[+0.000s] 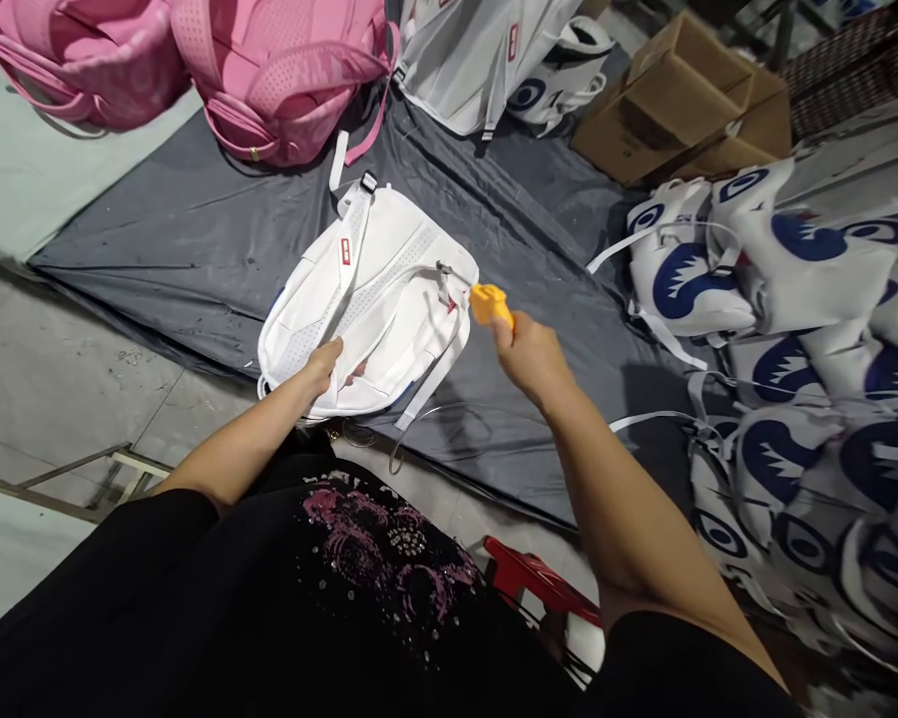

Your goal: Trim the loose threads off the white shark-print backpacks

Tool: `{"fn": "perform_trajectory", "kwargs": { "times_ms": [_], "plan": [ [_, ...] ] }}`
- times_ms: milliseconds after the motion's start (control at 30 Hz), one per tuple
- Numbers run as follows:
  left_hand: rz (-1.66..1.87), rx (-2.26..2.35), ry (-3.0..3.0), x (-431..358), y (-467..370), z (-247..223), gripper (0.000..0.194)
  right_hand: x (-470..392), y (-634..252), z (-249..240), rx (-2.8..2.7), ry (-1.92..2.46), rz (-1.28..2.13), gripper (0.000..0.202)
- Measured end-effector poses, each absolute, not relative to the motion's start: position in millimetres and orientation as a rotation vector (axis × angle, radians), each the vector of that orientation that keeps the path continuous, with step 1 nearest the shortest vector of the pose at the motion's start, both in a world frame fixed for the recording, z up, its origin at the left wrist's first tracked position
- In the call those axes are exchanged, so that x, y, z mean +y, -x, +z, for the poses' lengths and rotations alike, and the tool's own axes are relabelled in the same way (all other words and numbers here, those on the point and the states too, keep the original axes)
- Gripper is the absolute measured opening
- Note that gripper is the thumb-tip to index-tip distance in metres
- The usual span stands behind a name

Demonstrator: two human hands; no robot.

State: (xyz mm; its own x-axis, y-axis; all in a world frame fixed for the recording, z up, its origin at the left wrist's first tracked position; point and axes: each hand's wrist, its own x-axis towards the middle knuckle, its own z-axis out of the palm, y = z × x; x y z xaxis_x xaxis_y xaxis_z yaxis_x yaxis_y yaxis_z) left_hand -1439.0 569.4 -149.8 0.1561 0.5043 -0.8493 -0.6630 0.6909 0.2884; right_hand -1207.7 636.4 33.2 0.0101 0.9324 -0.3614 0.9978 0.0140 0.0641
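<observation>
A white backpack (pixel 393 264) lies strap side up on the dark grey sheet, with a small red label on one strap. My left hand (pixel 323 365) is closed on its near edge, at the lower left. In my right hand (pixel 533 361) is an orange-yellow plastic hand tool (pixel 489 303), gripped in closed fingers. Its head is at the right end of the backpack, close to a zip pull; whether they touch I cannot tell. The tool's exact kind does not show. A loose white strap (pixel 432 385) hangs from the backpack's near side.
Two pink backpacks (pixel 280 85) stand at the far left, and a white backpack (pixel 471 60) lies behind mine. An open cardboard box (pixel 680 100) is at the far right. White bags with blue prints (pixel 695 284) are piled on the right. A red stool (pixel 539 578) is below the table edge.
</observation>
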Motion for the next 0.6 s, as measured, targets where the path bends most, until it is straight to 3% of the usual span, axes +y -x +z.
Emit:
{"fn": "perform_trajectory", "kwargs": {
  "times_ms": [167,333,467,600],
  "plan": [
    [0.780,1.171,0.075,572.5,1444.6,-150.8,0.041,606.8,1209.7,52.0,2.021,-1.653,-0.771,0.040],
    [0.803,1.258,-0.124,568.1,1437.1,-148.9,0.045,588.5,1204.0,63.4,2.000,-1.798,-0.691,0.042],
    [0.783,1.540,-1.013,556.9,1415.8,-134.9,0.048,577.2,1206.4,64.4,2.030,-1.873,-0.521,0.039],
    [0.529,1.466,-1.608,538.7,1424.8,-109.4,0.053,536.5,1212.8,57.1,1.916,-1.816,-0.507,0.038]
  ]
}}
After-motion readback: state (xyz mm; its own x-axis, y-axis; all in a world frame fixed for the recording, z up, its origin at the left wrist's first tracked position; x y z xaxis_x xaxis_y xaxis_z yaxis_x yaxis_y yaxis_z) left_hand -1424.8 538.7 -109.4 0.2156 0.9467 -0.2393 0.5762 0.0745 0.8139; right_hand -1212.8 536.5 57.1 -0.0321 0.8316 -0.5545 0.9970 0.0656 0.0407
